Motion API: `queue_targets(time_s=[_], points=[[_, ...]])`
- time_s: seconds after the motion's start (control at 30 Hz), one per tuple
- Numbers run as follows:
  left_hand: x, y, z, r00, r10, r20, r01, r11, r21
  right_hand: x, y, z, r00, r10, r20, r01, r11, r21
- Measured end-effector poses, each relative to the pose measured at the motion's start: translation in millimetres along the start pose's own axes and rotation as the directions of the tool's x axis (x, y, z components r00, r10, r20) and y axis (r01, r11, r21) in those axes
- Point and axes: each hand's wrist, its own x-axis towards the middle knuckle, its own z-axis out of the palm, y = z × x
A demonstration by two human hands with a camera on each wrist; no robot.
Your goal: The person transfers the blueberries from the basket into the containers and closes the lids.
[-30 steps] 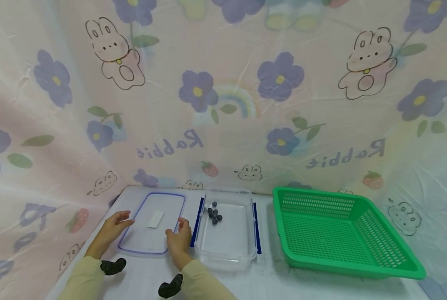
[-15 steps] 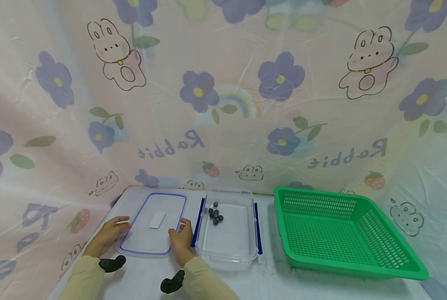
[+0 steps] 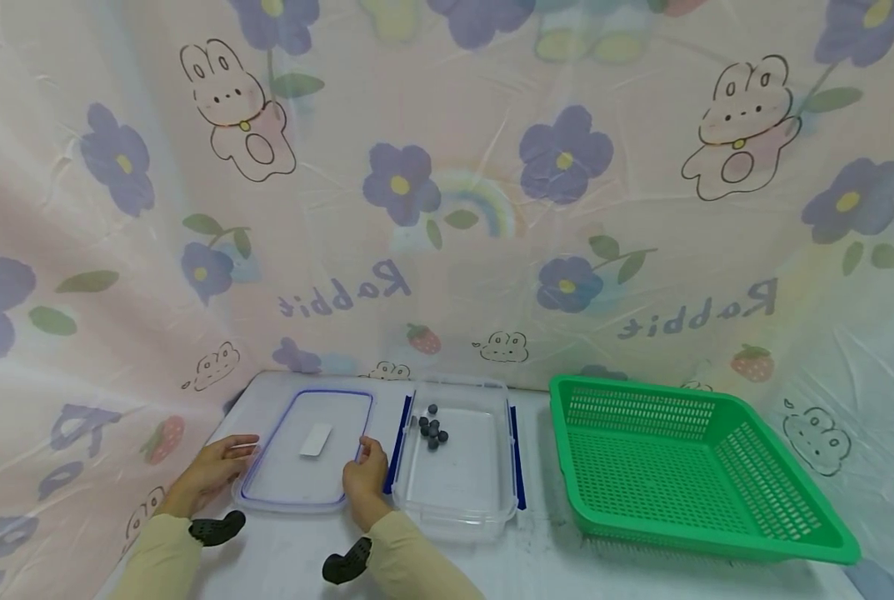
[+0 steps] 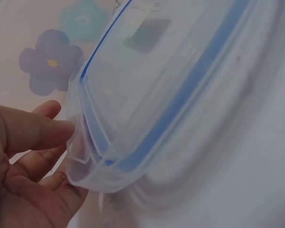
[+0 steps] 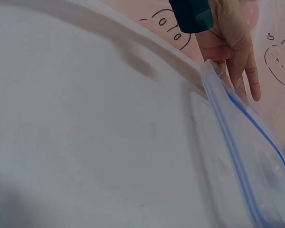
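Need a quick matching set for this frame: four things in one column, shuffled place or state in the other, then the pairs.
Things
1. lid
2. clear container
3. green basket
4. dark balls

Places or states
A. far right of the table, nothing visible in it
B. flat on the table, a hand at each long edge
C. clustered inside the container, toward its far end
D. uncovered, between lid and basket

Pairs: 1-B, 2-D, 3-A, 4-C
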Motion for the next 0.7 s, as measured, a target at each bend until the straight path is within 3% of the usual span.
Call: queue_targets(time_s=[0.27, 0.5, 0.7], points=[[-8.1, 5.0, -6.3, 1.0, 0.012, -0.002, -0.012, 1.0, 0.004, -0.5, -11.4, -1.4, 1.0, 0.015, 0.026, -0.014, 1.0, -0.013], [-14.7, 13.4, -9.8, 0.995, 0.095, 0.006, -0.095, 0.995, 0.018, 1.9, -22.5, -3.8, 0.998, 0.04, 0.054, -0.041, 0.999, 0.025], [-20.1, 26.5, -14.0, 0.993, 0.121, 0.013, -0.122, 0.989, 0.079, 5.1, -34.0, -6.3, 0.994, 0.066, 0.092, -0.072, 0.996, 0.06]])
